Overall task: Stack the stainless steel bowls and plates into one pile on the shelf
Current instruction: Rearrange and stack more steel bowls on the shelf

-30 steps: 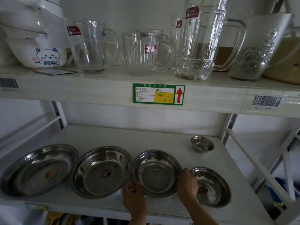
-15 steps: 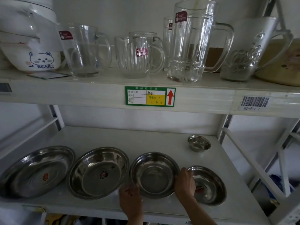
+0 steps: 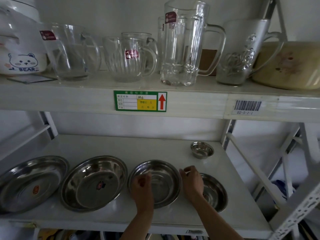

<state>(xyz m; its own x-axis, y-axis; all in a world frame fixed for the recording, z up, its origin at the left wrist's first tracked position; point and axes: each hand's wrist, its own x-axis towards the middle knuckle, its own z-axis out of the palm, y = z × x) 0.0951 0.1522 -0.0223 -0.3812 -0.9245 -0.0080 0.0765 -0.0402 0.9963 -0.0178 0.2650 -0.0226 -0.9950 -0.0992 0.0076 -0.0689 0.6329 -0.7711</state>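
Step in hand: first pick-up; nothing stacked yet, all steel pieces lie single on the lower shelf point(image 3: 155, 148)
Target piece: middle plate point(image 3: 161, 184), 3rd from left in the front row, flat on shelf as far as I can tell; a lift is not clear
Left hand: left hand point(image 3: 142, 185) over the plate's left rim, fingers curled down onto or inside it, seems to grasp the rim; contact itself partly hidden
Right hand: right hand point(image 3: 192, 181) at the plate's right rim, thumb and fingers curled toward the edge; whether it pinches the rim or only nears it, can't tell
Arms: both forearms come up from the bottom edge, angled in toward the plate, w/ wrists above the shelf front
Other steel pieces: large plate point(image 3: 27, 184) far left; second plate point(image 3: 91, 184) beside it; smaller bowl point(image 3: 214, 193) just right of the right hand, partly behind it; tiny bowl point(image 3: 201, 149) at the back right, well apart
Next move, as I judge: lift the middle plate by both rims and set it into the second plate to its left, centred so it nests; then smaller pieces on top
Above: glass mugs point(image 3: 131, 58) on the upper shelf; keep the lift low
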